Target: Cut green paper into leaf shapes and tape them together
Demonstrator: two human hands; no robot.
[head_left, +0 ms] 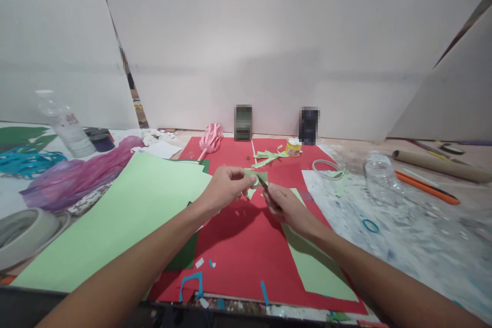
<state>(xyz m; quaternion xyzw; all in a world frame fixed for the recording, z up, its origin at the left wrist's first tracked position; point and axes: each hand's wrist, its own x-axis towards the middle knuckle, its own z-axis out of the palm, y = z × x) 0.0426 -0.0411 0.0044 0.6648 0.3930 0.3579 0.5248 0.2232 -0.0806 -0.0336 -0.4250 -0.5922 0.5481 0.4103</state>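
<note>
Red sheet [246,256], frame centre — green paper [263,175] is pinched by left hand [227,185], slim dark tool [263,183] clasped by curled right hand [287,206].

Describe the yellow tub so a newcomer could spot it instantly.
Start with the big red sheet, then look beyond the right hand toward the sheet's far edge. Beside pale-green strips stands the tub: squat, round, and the only yellow thing there.

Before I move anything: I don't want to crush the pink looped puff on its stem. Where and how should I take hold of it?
Probably by the pink stem, pinched from the near side: it is slim and slants toward you, while the looped head looks easily flattened. The left hand is nearer, but it holds green paper.
</note>
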